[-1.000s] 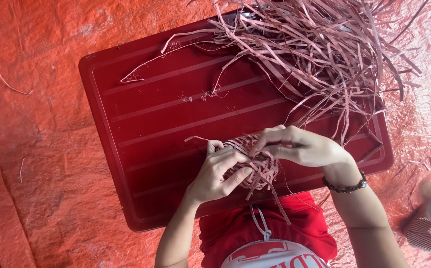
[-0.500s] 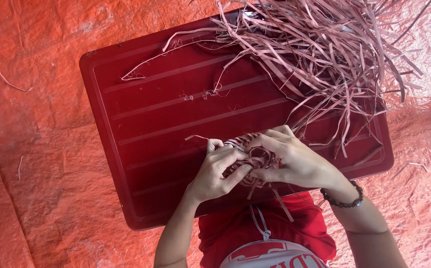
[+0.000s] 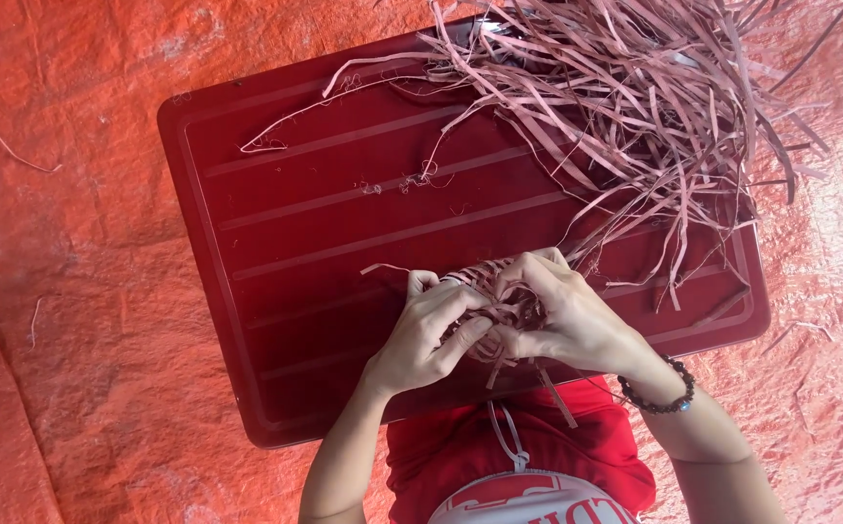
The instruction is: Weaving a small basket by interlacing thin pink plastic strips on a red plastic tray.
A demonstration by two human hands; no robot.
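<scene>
An orange tarp covers the ground; on it lies a dark red ribbed tray. Loose pinkish strips pile over its far right corner. At the near edge, the small woven bundle of the same strips sits between both hands. The left hand and right hand pinch it, fingers curled tight.

A tray lies on a tarp. A strip pile covers the tray's far right corner. Both hands, left hand and right hand, meet at its near edge around a woven piece.
</scene>
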